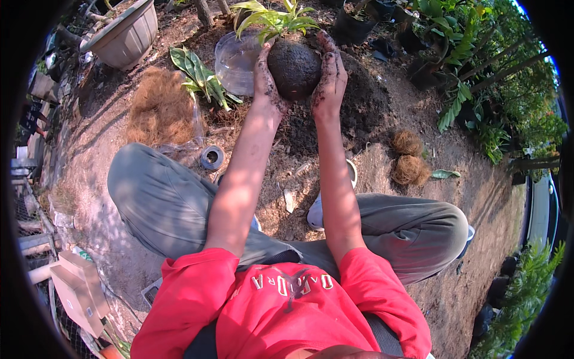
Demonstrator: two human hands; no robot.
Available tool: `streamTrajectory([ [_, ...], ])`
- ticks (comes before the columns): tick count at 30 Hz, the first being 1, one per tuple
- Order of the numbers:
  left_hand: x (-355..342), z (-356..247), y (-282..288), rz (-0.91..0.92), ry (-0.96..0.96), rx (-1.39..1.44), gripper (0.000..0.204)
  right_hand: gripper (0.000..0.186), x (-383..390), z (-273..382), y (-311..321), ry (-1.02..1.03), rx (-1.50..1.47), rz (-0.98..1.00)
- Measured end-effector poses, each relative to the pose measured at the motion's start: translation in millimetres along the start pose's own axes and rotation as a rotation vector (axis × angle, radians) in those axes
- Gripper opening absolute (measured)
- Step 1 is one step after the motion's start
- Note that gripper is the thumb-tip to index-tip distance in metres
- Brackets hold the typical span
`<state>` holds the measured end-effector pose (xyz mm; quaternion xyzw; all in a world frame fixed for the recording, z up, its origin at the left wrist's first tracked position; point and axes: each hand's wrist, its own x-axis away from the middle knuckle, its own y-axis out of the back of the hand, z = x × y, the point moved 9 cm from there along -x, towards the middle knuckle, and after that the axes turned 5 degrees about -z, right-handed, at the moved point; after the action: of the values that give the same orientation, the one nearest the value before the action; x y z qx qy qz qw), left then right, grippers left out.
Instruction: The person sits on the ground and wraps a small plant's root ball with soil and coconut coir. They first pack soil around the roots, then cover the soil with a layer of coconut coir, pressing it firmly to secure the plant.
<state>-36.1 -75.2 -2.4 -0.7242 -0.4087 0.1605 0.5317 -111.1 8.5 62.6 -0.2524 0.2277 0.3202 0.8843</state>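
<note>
while fingers (328,46) cup it, the soil ball (294,70) sits between them.

**A dark soil ball (295,69) with a leafy plant (278,19), at twelve o'clock**

The soil ball is blackish-brown, nearly round and whole, its surface rough and grainy. It is held from its nine and three o'clock sides. The plant shows at its twelve o'clock edge, with slender, pointed, yellow-green leaves fanning mostly toward eleven o'clock, a few toward one. Whether the underside touches the ground cannot be told.
</note>
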Motion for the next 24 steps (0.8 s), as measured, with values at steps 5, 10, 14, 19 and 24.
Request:
streamTrajectory([
  [5, -7.7, 4.0, 19.9, -0.107, 0.044, -0.052, 0.049, 0.048, 2.0, -43.2, -1.0, -0.302, -0.198, 0.090],
  [10, -4.1, 14.0, 19.5, -0.123, -0.030, -0.201, 0.063, 0.056, 28.2, -92.0, 18.7, -0.712, -0.477, -0.098],
  [14, -14.9, 18.8, 24.6, -0.215, -0.052, -0.583, 0.070, 0.063, 52.7, -122.4, 28.3, -0.921, -0.991, -0.265],
  [19, -30.2, -52.0, 21.1, -0.218, -0.473, -0.960, 0.054, 0.058, 58.2, -152.0, 60.5, -0.910, -1.138, -0.324],
  [24, -12.4, 13.9, 3.1, 0.060, -0.888, -1.127, 0.037, 0.054, 62.1, -173.0, 63.7, -0.842, -1.050, -0.377],
])
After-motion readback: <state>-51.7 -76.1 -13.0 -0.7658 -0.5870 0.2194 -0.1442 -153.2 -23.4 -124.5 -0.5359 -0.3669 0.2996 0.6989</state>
